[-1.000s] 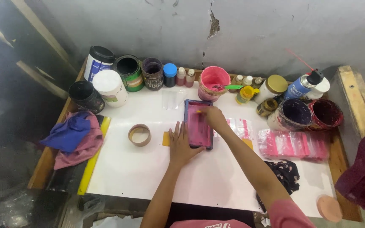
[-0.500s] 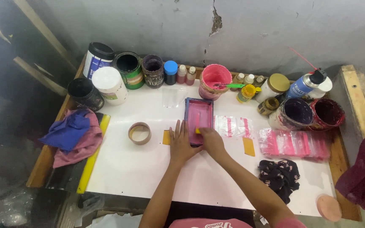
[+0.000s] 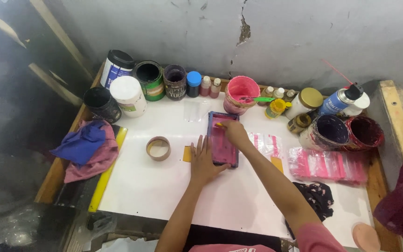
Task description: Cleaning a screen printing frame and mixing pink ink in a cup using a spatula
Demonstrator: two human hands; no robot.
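A small screen frame [image 3: 222,150] smeared with pink ink lies flat near the middle of the white table [image 3: 164,191]. My left hand [image 3: 204,161] rests flat with fingers spread, pressing the frame's left edge. My right hand [image 3: 233,133] is at the frame's far end, closed on a small yellow scraper [image 3: 218,124]. A clear plastic bag with pink print [image 3: 267,143] sticks out from under the frame to the right. Yellow tabs [image 3: 187,154] lie on either side of the frame.
Several paint cans and jars [image 3: 148,79] line the back wall, with a pink ink tub [image 3: 241,92] and a spray can [image 3: 339,100]. A tape roll [image 3: 158,148] and rags [image 3: 87,147] sit on the left. A stack of printed bags [image 3: 327,164] lies on the right.
My right hand pulled the scraper down the frame toward me, then returned to the frame's far end. My left hand stayed pressed at the frame's left edge.
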